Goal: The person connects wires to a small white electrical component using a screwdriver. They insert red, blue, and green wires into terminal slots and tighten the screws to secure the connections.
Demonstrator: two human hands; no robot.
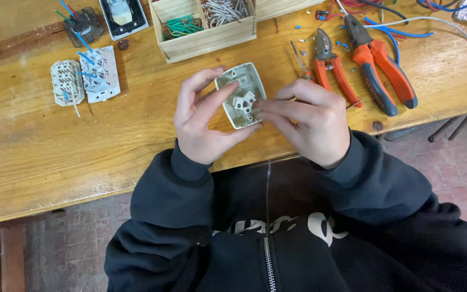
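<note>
A white plastic switch housing (241,93) is held above the wooden workbench (55,146), its open back facing up with small white terminals inside. My left hand (201,121) grips it from the left, thumb and fingers around its edge. My right hand (309,121) is curled at its right side, fingertips pressed against the terminal block; whether a small part or tool is pinched in them is hidden.
Two orange-handled pliers (368,65) and a thin screwdriver (300,59) lie to the right. A wooden box (206,38) with green wires and metal pieces stands behind. White socket parts (85,78), a dark box (84,24) and a switch plate (124,16) are at left. Loose wires (401,27) lie at back right.
</note>
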